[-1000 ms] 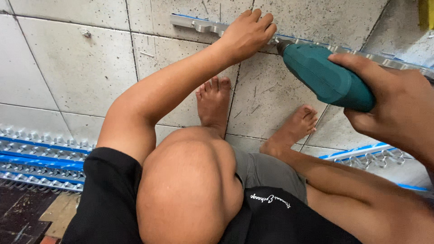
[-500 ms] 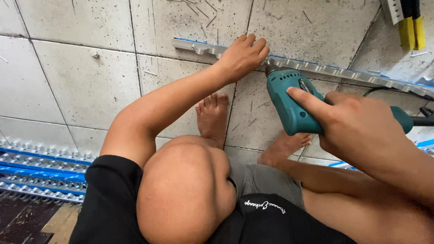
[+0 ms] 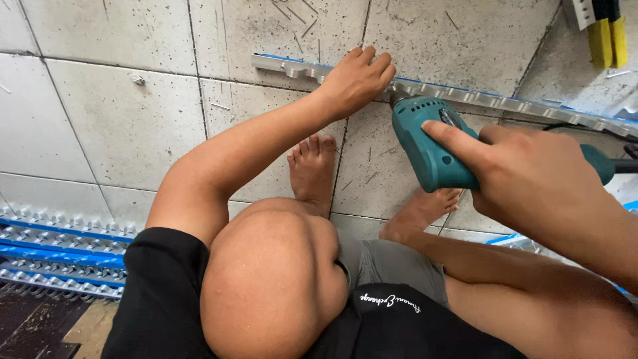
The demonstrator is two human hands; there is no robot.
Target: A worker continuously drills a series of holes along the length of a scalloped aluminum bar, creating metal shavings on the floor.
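My left hand presses flat on a long notched aluminium strip with a blue edge, which lies across the grey floor tiles. My right hand grips a teal electric drill, index finger stretched along its body. The drill's nose touches the strip right beside my left hand's fingers. The bit itself is hidden by the hand. I am squatting, with my bare knee and both bare feet below the strip.
A stack of similar blue-edged aluminium strips lies at the lower left. Yellow and black tools sit at the top right corner. Small metal shavings and screws are scattered on the tiles. The drill's cord trails off to the right.
My right hand has brought the drill left and down, from beside the strip to right against my left hand. The left hand has stayed on the strip.
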